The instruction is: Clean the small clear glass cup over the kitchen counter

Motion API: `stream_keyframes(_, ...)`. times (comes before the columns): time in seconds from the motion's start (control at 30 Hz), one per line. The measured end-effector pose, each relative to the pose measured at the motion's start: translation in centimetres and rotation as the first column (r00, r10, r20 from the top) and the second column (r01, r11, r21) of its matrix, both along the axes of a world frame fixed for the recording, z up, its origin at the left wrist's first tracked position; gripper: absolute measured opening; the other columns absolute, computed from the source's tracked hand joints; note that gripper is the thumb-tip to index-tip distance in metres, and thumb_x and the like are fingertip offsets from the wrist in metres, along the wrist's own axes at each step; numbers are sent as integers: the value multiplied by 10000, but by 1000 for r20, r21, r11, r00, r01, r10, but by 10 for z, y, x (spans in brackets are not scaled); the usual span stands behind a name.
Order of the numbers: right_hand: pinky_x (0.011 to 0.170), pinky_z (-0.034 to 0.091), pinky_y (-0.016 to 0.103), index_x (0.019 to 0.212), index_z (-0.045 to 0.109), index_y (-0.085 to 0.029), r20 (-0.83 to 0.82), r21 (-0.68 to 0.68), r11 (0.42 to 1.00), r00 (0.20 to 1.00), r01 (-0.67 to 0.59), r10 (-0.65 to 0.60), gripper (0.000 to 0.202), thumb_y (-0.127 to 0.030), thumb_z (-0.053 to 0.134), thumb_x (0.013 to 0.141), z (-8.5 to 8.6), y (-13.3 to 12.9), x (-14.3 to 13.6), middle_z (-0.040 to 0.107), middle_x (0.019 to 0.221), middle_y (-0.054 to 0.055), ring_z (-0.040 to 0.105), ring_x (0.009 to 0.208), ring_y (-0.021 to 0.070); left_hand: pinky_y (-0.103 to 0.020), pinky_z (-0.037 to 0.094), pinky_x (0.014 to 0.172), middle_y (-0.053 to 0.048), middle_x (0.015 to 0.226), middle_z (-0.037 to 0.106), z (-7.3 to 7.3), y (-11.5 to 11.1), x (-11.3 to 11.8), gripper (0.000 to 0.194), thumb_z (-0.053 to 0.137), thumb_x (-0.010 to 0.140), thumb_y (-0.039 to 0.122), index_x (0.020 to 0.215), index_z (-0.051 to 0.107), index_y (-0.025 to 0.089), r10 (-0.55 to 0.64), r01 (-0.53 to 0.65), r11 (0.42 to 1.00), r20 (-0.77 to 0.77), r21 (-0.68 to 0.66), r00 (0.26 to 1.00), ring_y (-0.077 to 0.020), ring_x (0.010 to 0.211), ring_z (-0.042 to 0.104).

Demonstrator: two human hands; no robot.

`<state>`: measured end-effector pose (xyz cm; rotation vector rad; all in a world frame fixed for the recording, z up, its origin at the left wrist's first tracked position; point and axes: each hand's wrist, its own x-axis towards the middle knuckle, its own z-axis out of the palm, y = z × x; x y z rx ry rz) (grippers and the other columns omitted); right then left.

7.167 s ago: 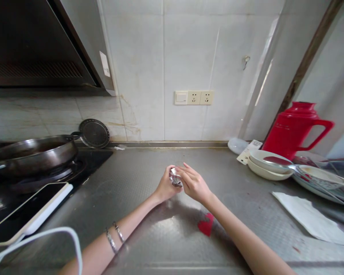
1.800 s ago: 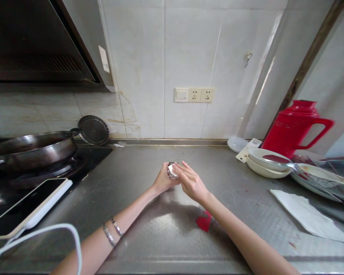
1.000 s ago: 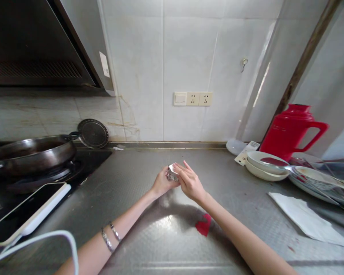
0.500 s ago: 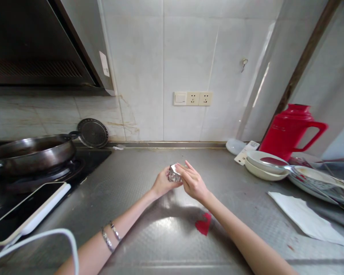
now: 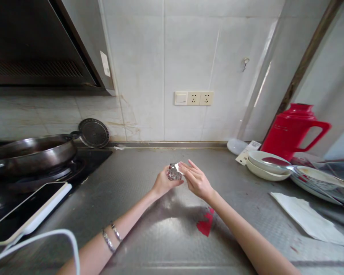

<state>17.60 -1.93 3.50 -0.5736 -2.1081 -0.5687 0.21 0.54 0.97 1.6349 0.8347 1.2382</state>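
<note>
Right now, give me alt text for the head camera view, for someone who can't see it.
Over a steel kitchen counter, the left hand holds a small crumpled foil piece while the right hand pinches its white edge. A dark pan sits on the stove at left; a red jug and stacked bowls stand at right.

crumpled silver foil wrapper [image 5: 174, 173], held above counter

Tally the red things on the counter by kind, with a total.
Red jug: 1
Red scrap on the counter: 1
Total: 2
</note>
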Motion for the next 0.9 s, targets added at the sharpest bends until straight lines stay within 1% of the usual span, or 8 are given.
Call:
stream_keyframes(0.07,1056,425,499,1290,466,-142,13,-3,1000,1000,-24,24,457,-1,344,873,-1,-5,-5,640,1205,152,526,1232,217,-298,503,778,-86,1008,686,0,1,0,572,801,589,282,1075,537,137,-5,5,1000,-8,23,1000,-198,890,648)
stream_keyframes(0.17,1056,428,485,1290,468,-127,64,-10,997,995,-75,75,455,2,350,870,-3,-10,-13,635,1215,155,506,1251,221,-282,502,723,-59,902,692,1,1,-1,469,809,548,254,922,546,146,76,-70,995,-89,65,993,-188,817,638)
stream_keyframes(0.23,1055,430,481,1278,478,-122,80,-21,995,992,-95,96,443,0,354,870,-3,-11,-14,637,1212,157,513,1245,222,-273,494,692,-45,846,684,2,1,-2,448,810,535,249,878,541,148,98,-90,994,-117,69,988,-181,780,629)
stream_keyframes(0.4,1047,435,495,1274,489,-173,-57,-70,997,998,-39,35,432,-27,346,893,-6,3,-1,663,1166,135,587,1163,200,-277,495,737,-59,948,680,2,-4,0,605,818,551,274,1066,531,138,1,-1,1000,-16,-14,1000,-179,830,639)
stream_keyframes(0.53,1040,440,514,1292,481,-218,-142,-110,994,990,2,-17,438,-49,361,906,-9,8,4,689,1111,108,622,1111,203,-295,494,773,-74,960,679,3,-6,1,687,844,519,294,1105,526,128,33,-34,998,-18,-50,999,-188,846,640)
stream_keyframes(0.63,1046,429,524,1296,484,-201,-119,-110,994,993,-20,7,456,-37,354,891,-10,1,-4,665,1165,123,581,1170,218,-295,495,771,-74,977,680,3,-4,1,655,830,544,315,1102,533,141,19,-20,1000,-9,-24,1000,-192,865,642)
stream_keyframes(0.8,1051,427,509,1292,487,-169,-49,-104,992,996,-76,72,486,0,324,866,-8,-9,-16,620,1236,149,515,1245,214,-268,495,713,-51,911,680,-4,1,0,491,801,582,315,969,548,150,30,-27,998,-51,62,998,-178,817,630)
stream_keyframes(0.9,1055,424,503,1259,513,-172,-105,-126,989,992,-78,65,443,-16,340,883,-9,-4,-13,642,1201,140,558,1199,204,-281,500,732,-58,937,678,-8,1,1,577,818,563,318,1038,541,144,36,-32,998,-63,56,997,-185,831,633)
